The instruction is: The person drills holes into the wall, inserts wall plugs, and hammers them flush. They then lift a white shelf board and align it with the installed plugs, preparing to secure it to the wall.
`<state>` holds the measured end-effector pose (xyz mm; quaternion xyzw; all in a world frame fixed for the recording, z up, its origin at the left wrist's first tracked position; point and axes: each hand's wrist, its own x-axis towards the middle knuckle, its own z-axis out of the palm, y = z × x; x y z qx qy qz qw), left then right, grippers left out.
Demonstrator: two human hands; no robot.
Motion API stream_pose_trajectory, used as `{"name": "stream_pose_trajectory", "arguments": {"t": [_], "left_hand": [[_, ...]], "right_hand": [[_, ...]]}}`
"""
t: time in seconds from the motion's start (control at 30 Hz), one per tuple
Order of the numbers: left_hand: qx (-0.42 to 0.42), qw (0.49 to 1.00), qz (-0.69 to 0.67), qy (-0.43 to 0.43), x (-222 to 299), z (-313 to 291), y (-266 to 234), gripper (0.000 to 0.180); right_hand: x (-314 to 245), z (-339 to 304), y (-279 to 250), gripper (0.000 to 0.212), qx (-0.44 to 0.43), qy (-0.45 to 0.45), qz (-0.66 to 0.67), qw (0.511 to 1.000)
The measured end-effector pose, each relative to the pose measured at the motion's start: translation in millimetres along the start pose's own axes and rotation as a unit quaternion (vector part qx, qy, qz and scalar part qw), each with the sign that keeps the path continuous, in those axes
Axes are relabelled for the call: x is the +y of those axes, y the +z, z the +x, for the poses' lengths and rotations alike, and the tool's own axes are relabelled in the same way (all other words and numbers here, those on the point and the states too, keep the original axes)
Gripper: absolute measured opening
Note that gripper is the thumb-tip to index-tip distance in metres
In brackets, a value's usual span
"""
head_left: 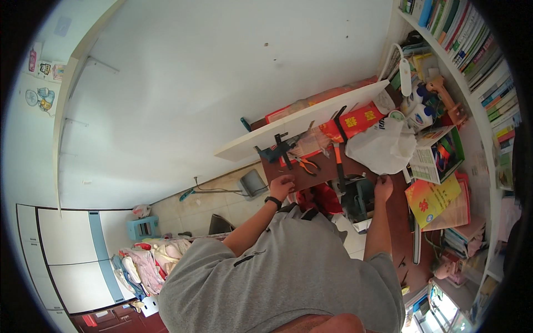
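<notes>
My left hand (pixel 282 187) is at the near edge of the brown desk (pixel 326 176), its fingers bent inward. What they hold, if anything, is too small to see. Beyond it lie orange-handled pliers (pixel 305 165) and a black clamp (pixel 284 149) at the white board (pixel 300 126). My right hand (pixel 383 188) is by the lower edge of a white plastic bag (pixel 383 147). Its fingers are drawn together, and I cannot tell whether they grip the bag. Between the hands, a hammer (pixel 338 161) with an orange handle rests on the desk.
A second clamp (pixel 340 123) stands by a red packet (pixel 361 119). Below the desk edge are a dark green case (pixel 358 197) and red cloth (pixel 321 198). An open box (pixel 444 155), a yellow booklet (pixel 432 201) and bookshelves line the right. A dustpan (pixel 252 184) is on the floor.
</notes>
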<state>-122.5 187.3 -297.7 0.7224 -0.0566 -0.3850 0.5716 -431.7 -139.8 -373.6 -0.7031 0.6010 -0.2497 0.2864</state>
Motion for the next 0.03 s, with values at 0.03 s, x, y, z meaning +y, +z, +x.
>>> {"name": "stream_pose_trajectory", "arguments": {"t": [0.03], "left_hand": [[0.001,1.0,-0.001,0.002,-2.3,1.0,-0.6,0.029]], "right_hand": [[-2.7,0.1,0.0,0.021,-0.009,0.009,0.001,1.0]]}}
